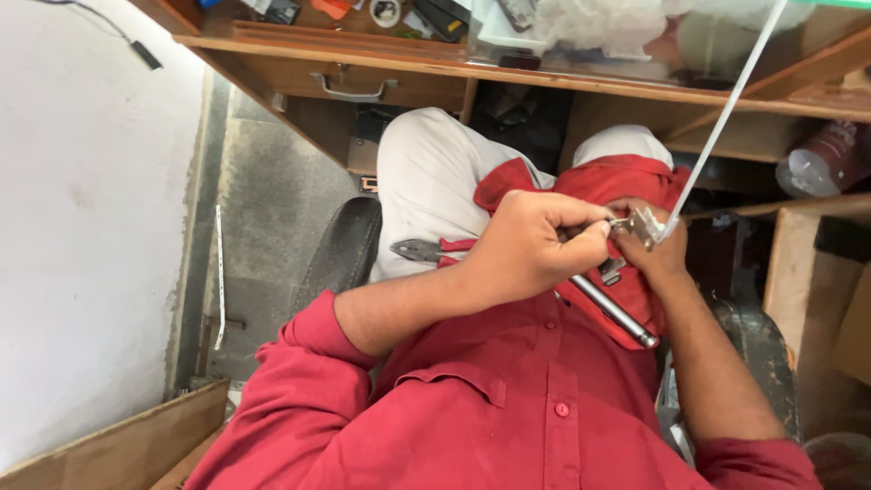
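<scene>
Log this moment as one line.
left hand: gripping metal rod | right hand: holding small metal bracket | pliers: resting on lap | white strip: runs up from bracket

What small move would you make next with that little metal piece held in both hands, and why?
Probably keep the right hand steady and give the left hand a small further twist. Both hands pinch the small metal fitting at the end of the white strip, above the lap, with pliers lying idle there.

White wall (82,227), grey floor (272,209), cluttered wooden desk (408,56) with drawer (354,80)
</scene>
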